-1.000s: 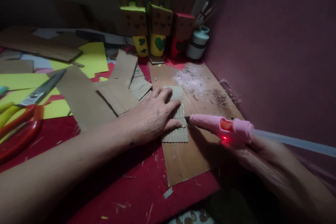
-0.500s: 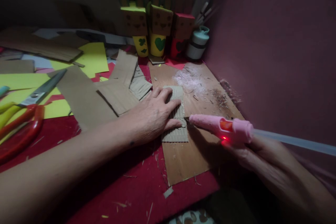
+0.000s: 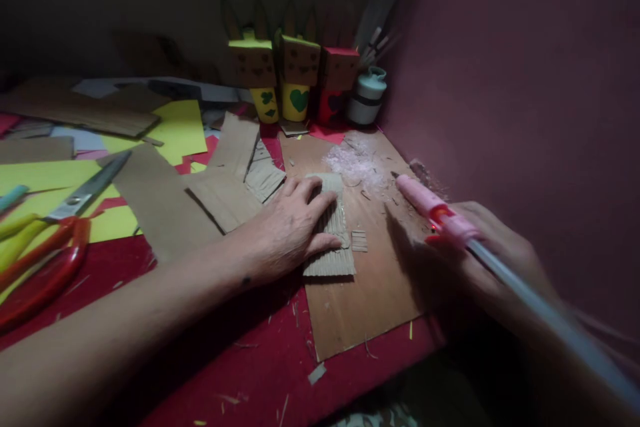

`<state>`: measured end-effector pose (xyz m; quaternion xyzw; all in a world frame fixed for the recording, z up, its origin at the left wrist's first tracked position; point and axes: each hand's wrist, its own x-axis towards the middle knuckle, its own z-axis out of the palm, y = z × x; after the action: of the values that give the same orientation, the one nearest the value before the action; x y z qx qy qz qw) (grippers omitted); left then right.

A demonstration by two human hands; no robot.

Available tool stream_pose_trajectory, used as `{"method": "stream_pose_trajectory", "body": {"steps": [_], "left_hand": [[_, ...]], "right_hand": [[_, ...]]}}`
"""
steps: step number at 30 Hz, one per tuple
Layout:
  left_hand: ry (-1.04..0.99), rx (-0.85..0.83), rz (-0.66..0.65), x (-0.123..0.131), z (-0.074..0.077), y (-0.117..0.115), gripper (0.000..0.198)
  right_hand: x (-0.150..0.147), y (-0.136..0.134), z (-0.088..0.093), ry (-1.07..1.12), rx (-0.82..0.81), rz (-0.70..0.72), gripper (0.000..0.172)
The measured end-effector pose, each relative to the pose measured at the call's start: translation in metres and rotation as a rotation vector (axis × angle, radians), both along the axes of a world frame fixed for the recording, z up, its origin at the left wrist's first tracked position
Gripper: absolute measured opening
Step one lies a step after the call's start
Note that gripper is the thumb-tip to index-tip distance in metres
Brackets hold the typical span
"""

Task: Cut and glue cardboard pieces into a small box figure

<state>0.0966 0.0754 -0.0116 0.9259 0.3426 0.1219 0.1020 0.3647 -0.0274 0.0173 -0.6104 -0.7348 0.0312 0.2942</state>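
My left hand (image 3: 290,227) lies with fingers spread on a strip of corrugated cardboard (image 3: 330,263), pressing it against the wooden board (image 3: 350,320). A thin shiny line runs along the strip's right edge. Just right of that strip lies a small ribbed cardboard scrap (image 3: 359,241). My right hand (image 3: 493,260) is closed around a pink hot glue gun (image 3: 425,199), held above the board's right side and apart from the cardboard. The gun's nozzle points up and left. A long clear glue stick (image 3: 540,310) sticks out of its back, toward me.
Large scissors (image 3: 75,213) lie at left among yellow paper (image 3: 183,127) and cardboard pieces (image 3: 165,203). Three box-headed cup figures (image 3: 299,100) and a pale blue gas-canister-shaped container (image 3: 369,97) stand at the back. A wall (image 3: 525,93) rises on the right.
My right hand has drawn the glue gun away from the cardboard edge, up and right, turning its nozzle farther forward. A small scrap now shows beside the strip. My left hand stays on the cardboard.
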Motion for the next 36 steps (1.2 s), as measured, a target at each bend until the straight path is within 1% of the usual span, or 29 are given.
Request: {"method": "stream_pose_trajectory", "body": {"steps": [1,2,4,7,9,12,14,15,16,18,19,20,21,22,23,25,27,29,31,32,34,36], "left_hand": [[-0.025,-0.017,0.011,-0.001,-0.001,0.0,0.059],[-0.048,-0.024,0.023,-0.001,-0.001,0.001,0.062],[-0.096,-0.003,0.048,-0.004,-0.001,0.002,0.065],[-0.162,0.06,0.083,-0.009,0.003,0.007,0.062],[-0.178,0.077,0.129,-0.014,0.011,0.012,0.058],[-0.135,0.08,0.198,-0.025,0.026,0.02,0.049],[-0.077,0.046,0.2,-0.032,0.038,0.024,0.038],[-0.044,0.021,0.189,-0.036,0.043,0.026,0.033],[-0.008,-0.003,0.176,-0.04,0.048,0.028,0.029],[0.061,-0.021,0.169,-0.048,0.054,0.032,0.025],[0.097,-0.025,0.163,-0.053,0.056,0.034,0.024],[0.123,-0.034,0.149,-0.057,0.057,0.037,0.024],[0.136,-0.047,0.127,-0.062,0.058,0.039,0.023],[0.139,-0.075,0.09,-0.067,0.059,0.042,0.023],[0.136,-0.112,0.044,-0.071,0.06,0.044,0.023],[0.139,-0.189,-0.024,-0.079,0.064,0.045,0.027],[0.178,-0.249,-0.038,-0.082,0.068,0.044,0.036],[0.224,-0.292,-0.038,-0.082,0.072,0.039,0.047],[0.267,-0.301,-0.039,-0.08,0.071,0.035,0.056],[0.285,-0.289,-0.037,-0.079,0.069,0.033,0.058],[0.313,-0.256,-0.033,-0.078,0.063,0.031,0.053],[0.319,-0.234,-0.034,-0.078,0.056,0.031,0.044]], "right_hand": [[0.005,0.006,-0.007,-0.079,0.043,-0.006,0.032],[0.009,0.012,-0.012,-0.152,0.061,-0.055,0.036],[0.013,0.022,-0.02,-0.277,0.006,-0.137,0.04],[0.016,0.031,-0.024,-0.416,-0.079,-0.214,0.045],[0.018,0.033,-0.024,-0.449,-0.129,-0.199,0.045],[0.022,0.031,-0.021,-0.435,-0.178,-0.109,0.042],[0.023,0.027,-0.017,-0.449,-0.167,-0.081,0.043],[0.022,0.025,-0.013,-0.464,-0.141,-0.085,0.044],[0.019,0.023,-0.009,-0.472,-0.094,-0.106,0.042],[0.008,0.022,0.001,-0.405,0.006,-0.166,0.033],[0.0,0.024,0.006,-0.311,0.016,-0.129,0.03],[-0.008,0.027,0.012,-0.191,-0.015,-0.039,0.028],[-0.018,0.032,0.017,-0.11,-0.083,0.055,0.026],[-0.027,0.039,0.022,-0.05,-0.146,0.111,0.025],[-0.036,0.048,0.025,-0.019,-0.225,0.136,0.026],[-0.051,0.069,0.029,0.029,-0.31,0.14,0.028],[-0.063,0.09,0.028,0.048,-0.338,0.094,0.03],[-0.072,0.108,0.023,0.114,-0.391,0.077,0.035],[-0.079,0.12,0.017,0.21,-0.485,0.07,0.041],[-0.082,0.124,0.014,0.242,-0.5,0.066,0.042],[-0.086,0.128,0.009,0.271,-0.504,0.061,0.036],[-0.088,0.129,0.005,0.283,-0.5,0.062,0.022]]}}
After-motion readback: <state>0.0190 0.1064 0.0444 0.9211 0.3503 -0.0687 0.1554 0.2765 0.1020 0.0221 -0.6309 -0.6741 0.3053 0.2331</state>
